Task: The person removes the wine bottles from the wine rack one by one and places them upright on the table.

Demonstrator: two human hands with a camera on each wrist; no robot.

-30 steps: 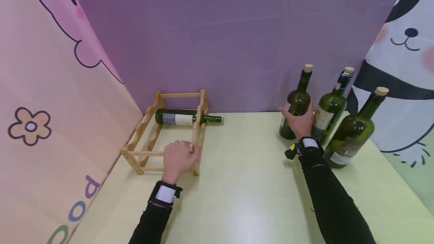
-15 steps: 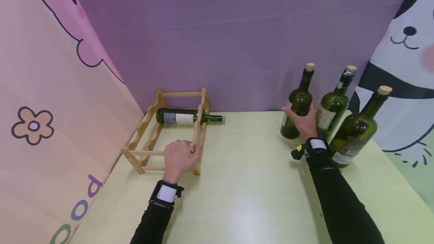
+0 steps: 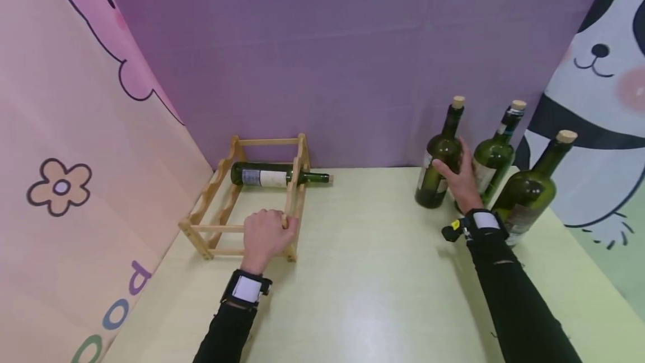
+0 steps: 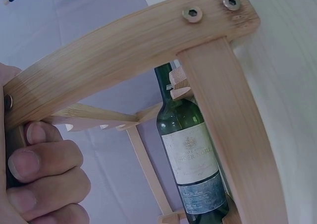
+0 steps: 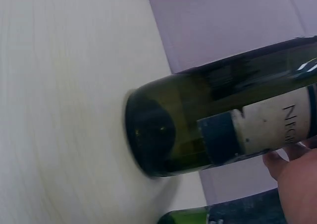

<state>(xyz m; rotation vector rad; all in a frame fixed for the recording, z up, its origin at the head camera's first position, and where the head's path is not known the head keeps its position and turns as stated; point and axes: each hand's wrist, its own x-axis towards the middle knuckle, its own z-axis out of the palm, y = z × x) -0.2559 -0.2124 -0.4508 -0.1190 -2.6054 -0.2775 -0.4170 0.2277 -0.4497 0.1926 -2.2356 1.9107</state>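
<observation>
Purple cloth (image 3: 327, 60) hangs behind a pale table (image 3: 363, 279) from where I stand, with a wooden rack (image 3: 219, 228) on the left and corked bottles on the right.

From the head view, the left hand (image 3: 267, 237) is wrapped round the rack's near corner; that looks like a good brace, and I'd keep it firm so the frame doesn't skid. One bottle (image 3: 267, 178) lies across the far end, neck poking out over the right side. Across the table, the right hand (image 3: 463, 181) is at the leftmost upright bottle (image 3: 443, 150), thumb over its front, fingers along its right side. The middle bottle (image 3: 491, 156) stands just beside that hand, so I'd watch the knuckles.

Up close in the left wrist view, the fingers curl under the rail, which seems a sound hold.

Over in the right wrist view, a fingertip meets the bottle's edge and a small gap shows by the hand; whether the grip is truly clamped, I can't tell. To my mind, a fuller wrap round the body, bottle kept upright, would be safest on smooth glass.
</observation>
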